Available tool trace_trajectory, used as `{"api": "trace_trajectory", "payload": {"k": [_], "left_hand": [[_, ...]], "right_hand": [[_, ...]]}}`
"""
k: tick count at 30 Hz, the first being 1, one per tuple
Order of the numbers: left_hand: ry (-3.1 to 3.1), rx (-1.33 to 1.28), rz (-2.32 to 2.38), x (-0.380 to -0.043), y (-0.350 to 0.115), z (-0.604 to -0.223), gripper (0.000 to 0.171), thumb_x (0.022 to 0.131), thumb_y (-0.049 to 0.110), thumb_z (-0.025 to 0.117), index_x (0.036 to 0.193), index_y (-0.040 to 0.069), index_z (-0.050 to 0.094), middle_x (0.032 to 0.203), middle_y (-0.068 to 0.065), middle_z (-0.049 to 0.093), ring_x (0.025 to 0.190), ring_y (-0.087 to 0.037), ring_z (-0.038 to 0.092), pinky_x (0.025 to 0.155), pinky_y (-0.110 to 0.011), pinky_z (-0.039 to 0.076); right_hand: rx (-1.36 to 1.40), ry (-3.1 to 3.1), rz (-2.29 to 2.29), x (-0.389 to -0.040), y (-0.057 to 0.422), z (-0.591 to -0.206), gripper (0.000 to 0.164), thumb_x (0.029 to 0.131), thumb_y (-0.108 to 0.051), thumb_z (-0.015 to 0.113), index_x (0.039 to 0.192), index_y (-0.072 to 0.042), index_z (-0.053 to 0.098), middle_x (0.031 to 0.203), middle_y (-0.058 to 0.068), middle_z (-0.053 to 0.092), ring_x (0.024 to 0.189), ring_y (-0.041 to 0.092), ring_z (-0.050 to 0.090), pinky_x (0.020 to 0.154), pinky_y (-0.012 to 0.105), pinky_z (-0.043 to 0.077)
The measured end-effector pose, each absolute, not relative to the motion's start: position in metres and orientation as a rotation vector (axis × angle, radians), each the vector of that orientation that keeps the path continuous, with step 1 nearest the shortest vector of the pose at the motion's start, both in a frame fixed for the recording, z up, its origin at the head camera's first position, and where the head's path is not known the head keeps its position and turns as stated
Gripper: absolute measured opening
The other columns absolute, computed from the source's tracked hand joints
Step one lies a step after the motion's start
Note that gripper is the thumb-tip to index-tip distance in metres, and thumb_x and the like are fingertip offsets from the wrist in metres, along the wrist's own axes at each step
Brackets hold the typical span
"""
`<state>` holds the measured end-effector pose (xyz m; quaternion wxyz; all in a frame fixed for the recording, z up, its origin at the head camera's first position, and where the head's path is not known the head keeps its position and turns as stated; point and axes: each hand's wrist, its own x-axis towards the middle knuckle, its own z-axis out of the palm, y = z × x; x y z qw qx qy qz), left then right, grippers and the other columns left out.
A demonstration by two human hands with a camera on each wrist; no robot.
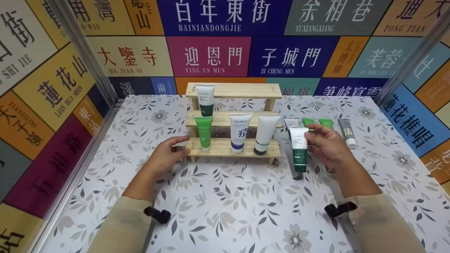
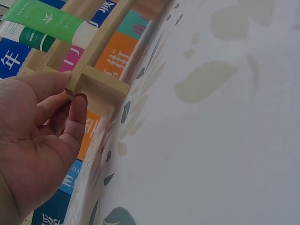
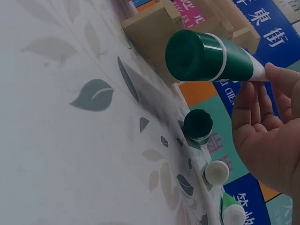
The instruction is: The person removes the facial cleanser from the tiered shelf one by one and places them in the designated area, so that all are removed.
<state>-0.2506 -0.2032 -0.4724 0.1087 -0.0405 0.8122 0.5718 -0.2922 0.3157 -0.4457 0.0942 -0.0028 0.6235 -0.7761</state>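
Observation:
My right hand [image 1: 327, 146] pinches a white tube with a dark green cap end [image 1: 299, 149], holding it upright at the right of a three-step wooden rack [image 1: 235, 90]. In the right wrist view the tube's green cap [image 3: 185, 56] points toward the camera. The left hand [image 2: 40, 136] grips the end of the rack's lowest step [image 2: 77, 84] between thumb and fingers. On that step stand a green tube [image 1: 203, 133], a white-and-blue tube [image 1: 240, 131] and a white tube with a dark green cap [image 1: 267, 133]. Another white-and-green tube [image 1: 205, 98] stands on the middle step.
Behind the right hand are a white tube [image 1: 291, 123], two green tubes [image 1: 326, 122] and a grey tube [image 1: 347, 131] on the flower-patterned tabletop [image 1: 225, 207]. Panels with printed Chinese characters [image 1: 209, 56] enclose the back and sides.

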Motion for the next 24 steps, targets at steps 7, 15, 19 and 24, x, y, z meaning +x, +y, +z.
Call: {"api": "trace_trajectory", "payload": {"k": [7, 15, 19, 24], "left_hand": [[2.382, -0.148, 1.658, -0.25, -0.203, -0.47, 0.053, 0.102, 0.021, 0.073, 0.153, 0.026, 0.059, 0.148, -0.009, 0.064, 0.131, -0.025, 0.063, 0.094, -0.032, 0.057], [2.386, -0.141, 1.655, -0.248, -0.203, -0.468, 0.053, 0.101, 0.021, 0.073, 0.152, 0.027, 0.06, 0.144, -0.009, 0.065, 0.127, -0.024, 0.064, 0.095, -0.033, 0.057], [2.396, -0.125, 1.664, -0.248, -0.203, -0.469, 0.054, 0.101, 0.019, 0.073, 0.153, 0.025, 0.06, 0.144, -0.01, 0.066, 0.126, -0.024, 0.065, 0.095, -0.034, 0.058], [2.413, -0.071, 1.698, -0.249, -0.202, -0.471, 0.054, 0.101, 0.016, 0.072, 0.153, 0.018, 0.059, 0.145, -0.014, 0.065, 0.125, -0.025, 0.066, 0.09, -0.032, 0.058]], "right_hand": [[0.022, 1.872, -2.184, -0.295, 0.315, -0.453, 0.021, 0.101, -0.009, 0.074, 0.118, -0.02, 0.072, 0.104, -0.005, 0.073, 0.086, 0.012, 0.072, 0.076, 0.025, 0.062], [0.094, 1.903, -2.065, -0.295, 0.317, -0.458, 0.033, 0.099, -0.013, 0.078, 0.13, -0.016, 0.068, 0.1, -0.005, 0.077, 0.079, 0.01, 0.071, 0.072, 0.022, 0.061], [0.128, 1.952, -1.991, -0.296, 0.318, -0.461, 0.044, 0.097, -0.017, 0.081, 0.137, -0.013, 0.063, 0.1, -0.006, 0.077, 0.078, 0.009, 0.07, 0.071, 0.021, 0.061], [0.139, 2.025, -1.922, -0.296, 0.318, -0.462, 0.056, 0.093, -0.02, 0.085, 0.141, -0.009, 0.059, 0.101, -0.006, 0.075, 0.079, 0.01, 0.07, 0.072, 0.023, 0.062]]}}
